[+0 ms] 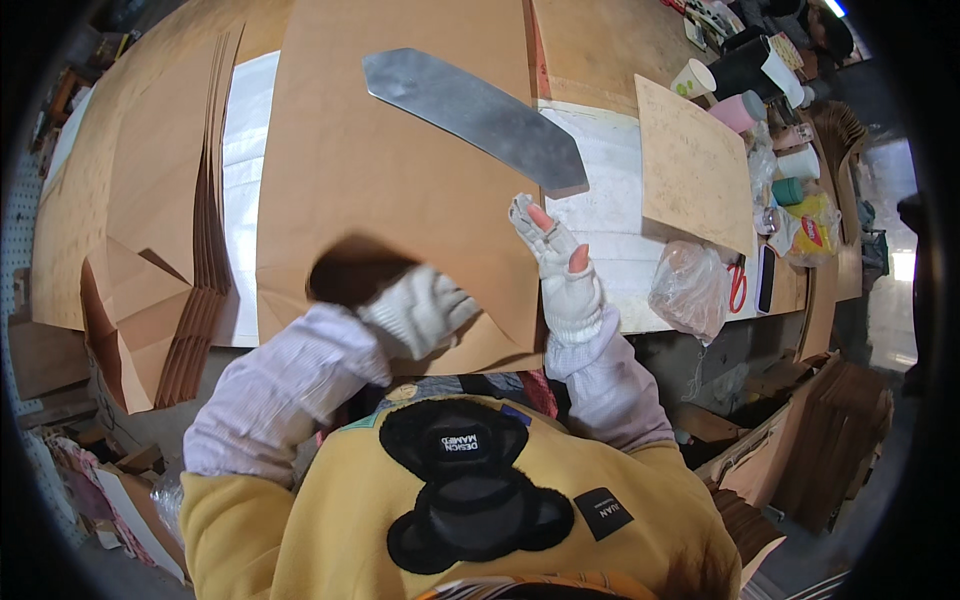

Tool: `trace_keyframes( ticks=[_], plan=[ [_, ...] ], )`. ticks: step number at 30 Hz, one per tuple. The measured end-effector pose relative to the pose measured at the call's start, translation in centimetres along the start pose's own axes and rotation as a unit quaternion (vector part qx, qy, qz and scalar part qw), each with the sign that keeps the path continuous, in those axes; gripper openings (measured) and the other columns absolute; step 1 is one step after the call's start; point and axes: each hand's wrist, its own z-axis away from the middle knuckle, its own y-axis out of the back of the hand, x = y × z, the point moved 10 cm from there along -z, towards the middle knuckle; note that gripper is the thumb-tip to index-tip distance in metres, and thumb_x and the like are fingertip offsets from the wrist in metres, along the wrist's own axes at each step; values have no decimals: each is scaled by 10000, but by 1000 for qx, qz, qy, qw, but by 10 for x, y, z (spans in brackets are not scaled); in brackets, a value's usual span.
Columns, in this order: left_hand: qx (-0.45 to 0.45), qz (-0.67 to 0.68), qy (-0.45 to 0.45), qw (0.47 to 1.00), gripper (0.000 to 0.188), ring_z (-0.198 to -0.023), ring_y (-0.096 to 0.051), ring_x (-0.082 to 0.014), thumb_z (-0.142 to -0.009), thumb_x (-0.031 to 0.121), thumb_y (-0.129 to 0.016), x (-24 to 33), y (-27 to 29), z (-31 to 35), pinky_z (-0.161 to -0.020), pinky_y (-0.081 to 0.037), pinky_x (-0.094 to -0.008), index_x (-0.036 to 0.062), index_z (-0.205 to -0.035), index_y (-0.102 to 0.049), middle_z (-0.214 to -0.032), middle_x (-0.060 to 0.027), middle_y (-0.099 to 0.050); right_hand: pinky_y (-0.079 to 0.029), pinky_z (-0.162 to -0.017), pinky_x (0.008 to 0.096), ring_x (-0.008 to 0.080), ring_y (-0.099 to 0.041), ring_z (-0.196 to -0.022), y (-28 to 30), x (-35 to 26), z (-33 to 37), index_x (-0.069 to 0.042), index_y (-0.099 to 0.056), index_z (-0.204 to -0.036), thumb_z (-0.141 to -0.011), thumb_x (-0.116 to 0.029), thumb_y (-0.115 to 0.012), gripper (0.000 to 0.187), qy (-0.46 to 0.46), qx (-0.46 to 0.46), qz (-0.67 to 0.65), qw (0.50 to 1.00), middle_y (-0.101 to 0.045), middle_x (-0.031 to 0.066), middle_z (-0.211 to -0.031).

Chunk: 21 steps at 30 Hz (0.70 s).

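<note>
Place: a workshop;
Bench: wide, bearing a large brown sheet and a flat metal plate;
Left: stack of folded brown sheets;
Lower right: thick brown bundle

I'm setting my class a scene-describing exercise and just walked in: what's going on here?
Someone is working on a large sheet of brown paper at a table. The gloved left hand is curled at the paper's near edge, though its grip is unclear. The gloved right hand is open by the right edge. A metal plate lies across the sheet's far part, and folded brown paper pieces lie to the left.
</note>
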Motion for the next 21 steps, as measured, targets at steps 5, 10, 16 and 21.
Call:
trace_keyframes(
  ticks=[5, 10, 16, 21],
  plan=[
    [72, 442, 87, 890, 423, -1260, -611, -317, -977, 208, -581, -49, -24, -49, -1093, -487, -390, 63, -1372, -626, -1393, -144, -642, -334, -1252, 481, 405, -467, -1466, -27, -15, -10, 58, -475, -1524, -1004, -437, -602, 729, 75, -106, 306, 943, -487, 232, -1587],
    [-171, -166, 213, 948, 478, -1445, -458, -263, -979, 245, -540, -86, -21, -26, -1185, -372, -409, 90, -1429, -580, -1533, -77, -553, -286, -1273, 549, 475, -416, -1480, -68, -6, -4, 35, -458, -1529, -817, -249, -797, 838, 140, -160, 656, 724, -446, 258, -1598],
    [52, -293, 218, 929, 594, -1420, -450, -280, -917, 330, -654, -116, 43, -25, -1155, -374, -427, 89, -1449, -546, -1502, -64, -527, -274, -1268, 586, 462, -427, -1468, -82, -4, -8, 54, -482, -1489, -808, -249, -790, 807, 149, -138, 711, 673, -464, 260, -1574],
    [14, -274, 291, 917, 613, -1442, -456, -262, -919, 302, -660, -120, 47, -39, -1134, -423, -383, 80, -1471, -514, -1566, -79, -486, -289, -1254, 590, 462, -449, -1439, -79, 5, -9, 60, -496, -1467, -802, -248, -795, 791, 135, -133, 743, 642, -484, 256, -1546]
  ],
)
